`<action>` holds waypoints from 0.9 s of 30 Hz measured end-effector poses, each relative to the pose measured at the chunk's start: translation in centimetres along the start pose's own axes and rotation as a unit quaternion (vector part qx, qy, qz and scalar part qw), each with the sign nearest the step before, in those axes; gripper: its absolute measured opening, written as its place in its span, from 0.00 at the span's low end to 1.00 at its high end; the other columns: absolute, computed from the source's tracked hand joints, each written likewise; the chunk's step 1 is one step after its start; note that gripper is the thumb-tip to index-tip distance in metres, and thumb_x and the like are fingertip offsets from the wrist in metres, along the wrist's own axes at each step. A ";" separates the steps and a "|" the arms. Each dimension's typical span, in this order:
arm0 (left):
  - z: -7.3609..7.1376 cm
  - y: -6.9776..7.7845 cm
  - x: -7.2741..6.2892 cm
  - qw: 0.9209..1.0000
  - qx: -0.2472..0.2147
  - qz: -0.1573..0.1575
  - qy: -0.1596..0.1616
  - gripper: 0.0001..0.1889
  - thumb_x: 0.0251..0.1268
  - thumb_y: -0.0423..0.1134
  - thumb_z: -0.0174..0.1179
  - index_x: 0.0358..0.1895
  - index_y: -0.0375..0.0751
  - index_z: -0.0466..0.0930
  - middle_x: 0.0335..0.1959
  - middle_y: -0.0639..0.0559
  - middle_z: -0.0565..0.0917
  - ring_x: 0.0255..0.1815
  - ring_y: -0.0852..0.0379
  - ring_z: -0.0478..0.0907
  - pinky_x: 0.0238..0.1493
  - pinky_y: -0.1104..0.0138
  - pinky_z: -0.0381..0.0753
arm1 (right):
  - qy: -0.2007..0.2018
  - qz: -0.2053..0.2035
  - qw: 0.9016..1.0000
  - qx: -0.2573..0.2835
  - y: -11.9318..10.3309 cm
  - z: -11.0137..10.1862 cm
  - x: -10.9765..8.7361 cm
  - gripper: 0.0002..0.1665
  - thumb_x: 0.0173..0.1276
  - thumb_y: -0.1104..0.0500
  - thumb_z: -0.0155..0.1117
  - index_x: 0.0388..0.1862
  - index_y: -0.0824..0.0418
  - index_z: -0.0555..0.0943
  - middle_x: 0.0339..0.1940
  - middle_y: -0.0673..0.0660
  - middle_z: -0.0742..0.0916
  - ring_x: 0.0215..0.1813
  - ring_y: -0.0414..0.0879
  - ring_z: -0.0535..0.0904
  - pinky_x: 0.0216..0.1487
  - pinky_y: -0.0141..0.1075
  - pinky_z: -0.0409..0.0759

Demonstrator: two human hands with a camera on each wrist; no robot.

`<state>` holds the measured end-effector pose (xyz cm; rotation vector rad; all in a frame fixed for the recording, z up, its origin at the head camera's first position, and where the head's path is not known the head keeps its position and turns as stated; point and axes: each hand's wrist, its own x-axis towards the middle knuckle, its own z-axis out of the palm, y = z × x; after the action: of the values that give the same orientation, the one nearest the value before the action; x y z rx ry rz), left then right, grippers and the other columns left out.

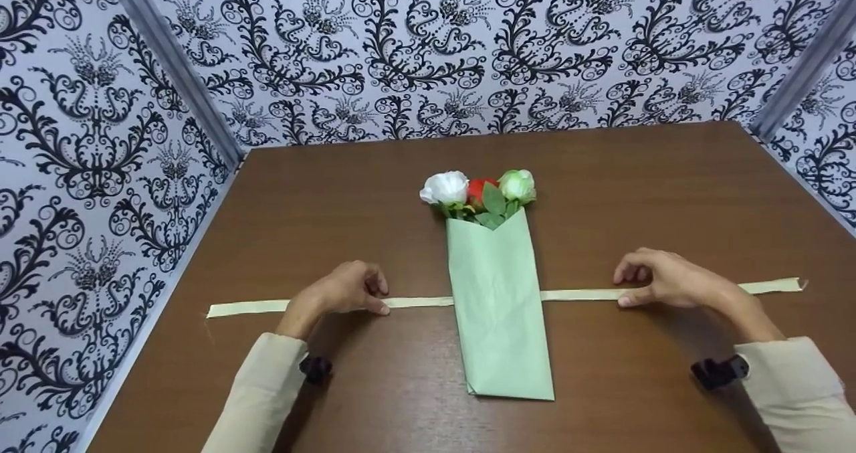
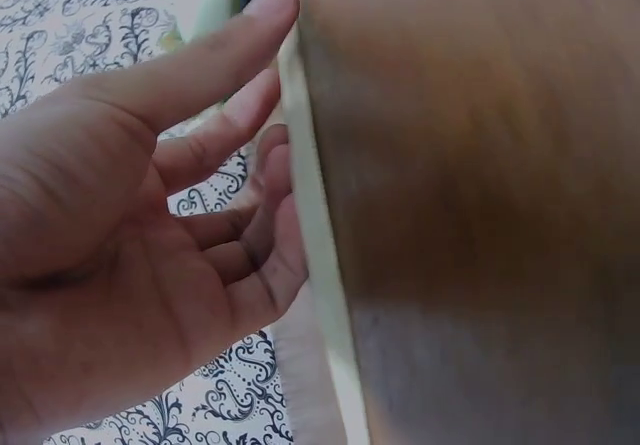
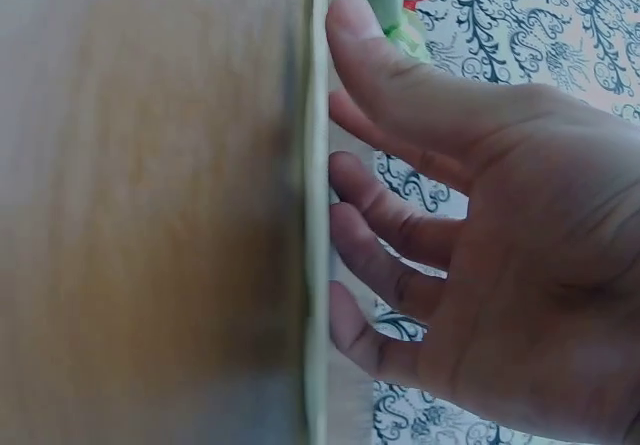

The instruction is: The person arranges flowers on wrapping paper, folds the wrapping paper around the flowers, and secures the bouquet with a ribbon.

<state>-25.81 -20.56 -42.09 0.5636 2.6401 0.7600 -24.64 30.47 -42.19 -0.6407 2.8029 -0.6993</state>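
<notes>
A bouquet wrapped in light green paper (image 1: 498, 306) lies on the table, with a white rose (image 1: 446, 189), a red flower (image 1: 479, 191) and a pale green rose (image 1: 517, 185) at its top. A long cream ribbon (image 1: 575, 295) runs crosswise beneath the wrapped part and lies flat on both sides. To the left of the bouquet, my left hand (image 1: 341, 287) touches the ribbon with its thumb, its fingers loosely bent and spread from the thumb. My right hand (image 1: 675, 280) mirrors it on the right side, thumb at the ribbon. Neither hand visibly pinches it.
The brown wooden table (image 1: 334, 192) carries the bouquet and ribbon. Black-and-white patterned walls (image 1: 428, 51) stand at the back and both sides. A dark wrist camera (image 1: 315, 369) sits at the left cuff, another dark camera (image 1: 719, 373) at the right.
</notes>
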 end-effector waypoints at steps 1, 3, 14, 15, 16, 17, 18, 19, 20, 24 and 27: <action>0.1 0.0 0.0 1.000 0.000 0.009 0.007 0.08 0.56 0.37 0.74 0.33 0.41 0.84 0.30 0.52 0.85 0.31 0.62 0.74 0.38 0.67 0.75 | -0.001 -0.003 1.000 0.005 0.0 0.1 0.1 0.16 0.56 0.45 0.78 0.36 0.51 0.84 0.35 0.48 0.81 0.39 0.39 0.74 0.41 0.31 0.72; 0.2 -0.1 0.0 1.000 -0.002 0.023 0.018 0.05 0.58 0.35 0.72 0.31 0.40 0.85 0.27 0.53 0.85 0.29 0.63 0.73 0.35 0.69 0.73 | -0.006 -0.006 1.000 0.010 0.0 0.1 0.1 0.12 0.56 0.46 0.77 0.31 0.50 0.84 0.33 0.47 0.80 0.37 0.37 0.72 0.39 0.30 0.71; 0.4 -0.2 -0.6 0.999 -0.020 0.035 0.006 0.07 0.62 0.40 0.70 0.39 0.43 0.85 0.31 0.54 0.84 0.31 0.62 0.74 0.36 0.69 0.74 | -0.040 0.023 0.999 0.007 0.1 -0.9 -0.2 0.09 0.65 0.54 0.71 0.29 0.53 0.80 0.27 0.46 0.81 0.30 0.35 0.71 0.33 0.29 0.69; 0.3 -0.2 -0.7 0.999 -0.023 0.042 -0.004 0.08 0.61 0.39 0.71 0.40 0.42 0.85 0.31 0.53 0.84 0.31 0.62 0.75 0.36 0.69 0.74 | -0.035 0.025 0.999 0.005 0.3 -1.0 -0.4 0.09 0.65 0.54 0.72 0.29 0.53 0.80 0.27 0.46 0.81 0.30 0.34 0.71 0.33 0.29 0.70; 0.3 -0.3 -0.9 0.999 -0.023 0.045 -0.013 0.08 0.60 0.38 0.71 0.40 0.42 0.85 0.31 0.53 0.84 0.31 0.63 0.75 0.36 0.70 0.74 | -0.031 0.026 0.999 0.003 0.4 -1.1 -0.5 0.09 0.64 0.55 0.72 0.29 0.54 0.80 0.27 0.46 0.81 0.29 0.34 0.71 0.33 0.29 0.70; 0.2 -0.3 -1.0 0.998 -0.021 0.048 -0.019 0.06 0.60 0.36 0.71 0.39 0.41 0.86 0.31 0.53 0.84 0.31 0.63 0.75 0.35 0.70 0.74 | -0.025 0.027 0.999 0.000 0.6 -1.2 -0.6 0.09 0.64 0.56 0.72 0.29 0.54 0.80 0.26 0.46 0.81 0.29 0.33 0.71 0.33 0.29 0.70; 0.2 -0.4 -1.0 0.998 -0.017 0.051 -0.021 0.05 0.60 0.34 0.69 0.38 0.41 0.86 0.30 0.53 0.84 0.30 0.63 0.74 0.35 0.71 0.74 | -0.020 0.029 0.999 -0.002 0.8 -1.2 -0.8 0.08 0.63 0.58 0.72 0.29 0.55 0.80 0.27 0.46 0.81 0.29 0.32 0.71 0.32 0.29 0.71; 0.2 -0.4 -1.1 0.998 -0.011 0.054 -0.019 0.03 0.60 0.32 0.68 0.37 0.41 0.87 0.30 0.53 0.85 0.30 0.63 0.74 0.35 0.71 0.74 | -0.015 0.029 0.999 -0.001 1.0 -1.3 -0.9 0.07 0.64 0.60 0.72 0.30 0.55 0.81 0.27 0.46 0.82 0.29 0.32 0.72 0.32 0.28 0.71; 0.2 -0.4 -1.1 0.998 -0.007 0.053 -0.015 0.03 0.61 0.31 0.66 0.35 0.41 0.87 0.29 0.53 0.85 0.30 0.63 0.74 0.34 0.71 0.74 | -0.010 0.027 1.000 -0.002 1.2 -1.3 -1.0 0.05 0.63 0.62 0.71 0.31 0.56 0.82 0.27 0.46 0.83 0.29 0.31 0.72 0.32 0.28 0.71; 0.4 -0.2 -0.9 0.999 -0.010 0.039 0.022 0.06 0.63 0.30 0.60 0.33 0.42 0.86 0.27 0.54 0.85 0.29 0.62 0.74 0.34 0.69 0.73 | -0.007 0.024 1.000 0.000 1.5 -1.5 -1.3 0.06 0.63 0.66 0.66 0.36 0.56 0.85 0.29 0.46 0.85 0.29 0.31 0.73 0.32 0.28 0.72; 0.7 0.2 -0.6 0.998 -0.046 0.029 0.042 0.04 0.67 0.32 0.57 0.36 0.42 0.82 0.27 0.53 0.83 0.28 0.61 0.75 0.32 0.69 0.74 | -0.017 0.033 0.999 -0.008 1.2 -1.6 -1.2 0.04 0.63 0.58 0.71 0.36 0.54 0.85 0.28 0.46 0.84 0.29 0.32 0.73 0.32 0.29 0.72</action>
<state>-24.92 -20.34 -42.40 0.5970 2.6580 0.9366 -24.41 32.63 -41.33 -0.5558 2.7875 -0.6490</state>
